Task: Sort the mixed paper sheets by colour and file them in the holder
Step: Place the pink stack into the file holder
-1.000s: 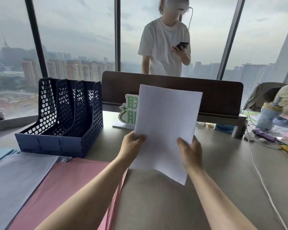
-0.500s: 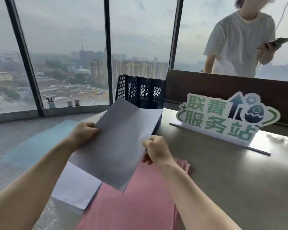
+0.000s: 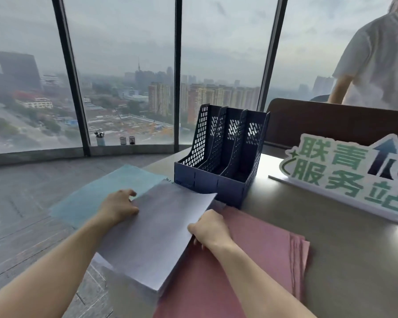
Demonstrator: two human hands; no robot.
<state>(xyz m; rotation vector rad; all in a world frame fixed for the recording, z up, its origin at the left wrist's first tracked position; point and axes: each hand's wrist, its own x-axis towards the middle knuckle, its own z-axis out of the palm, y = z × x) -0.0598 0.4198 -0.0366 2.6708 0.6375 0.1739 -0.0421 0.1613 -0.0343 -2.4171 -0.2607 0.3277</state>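
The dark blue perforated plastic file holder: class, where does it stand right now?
In the head view, the dark blue perforated plastic file holder stands centre, on the grey table, behind the white paper stack, left of the green-lettered sign.

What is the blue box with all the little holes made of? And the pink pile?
The dark blue file holder looks like moulded plastic, matte: its thin walls carry an even grid of holes. The pink pile looks like paper, matte, since thin sheet edges fan out at its right side; it could be thin card.

White sheets [image 3: 156, 235] stacked at table's left edge between blue stack [image 3: 106, 193] and pink stack [image 3: 251, 255]; empty dark-blue three-slot holder [image 3: 218, 157] upright just behind.
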